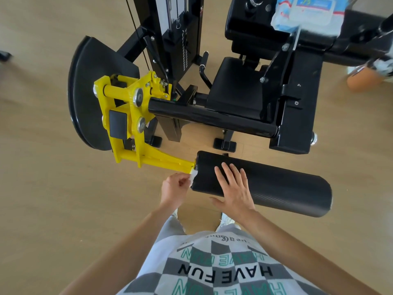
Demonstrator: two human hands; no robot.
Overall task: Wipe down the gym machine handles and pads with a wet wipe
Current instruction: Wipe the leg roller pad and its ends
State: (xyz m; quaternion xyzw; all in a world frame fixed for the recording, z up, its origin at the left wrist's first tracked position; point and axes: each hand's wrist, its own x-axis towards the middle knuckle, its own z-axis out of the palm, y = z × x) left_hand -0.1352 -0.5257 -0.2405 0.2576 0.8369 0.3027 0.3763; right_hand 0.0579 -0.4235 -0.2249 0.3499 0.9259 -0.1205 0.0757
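A black cylindrical roller pad (pixel 282 188) lies across the lower middle of the head view, fixed to a yellow lever arm (pixel 163 161). My left hand (pixel 175 187) pinches a small white wet wipe (pixel 193 176) against the pad's left end face. My right hand (pixel 234 187) lies flat on top of the pad, fingers spread, holding nothing. Behind it runs a second black roller pad (pixel 212 118), with the black seat pad (pixel 236 90) further back. A short black handle (pixel 203 68) stands left of the seat.
A pack of wet wipes (pixel 306 13) rests on the machine's upper pad at the top right. The weight stack frame (pixel 176 33) rises behind. A black curved plate (pixel 85 92) and yellow bracket (pixel 127 103) jut out left. Wooden floor (pixel 53 177) surrounds the machine.
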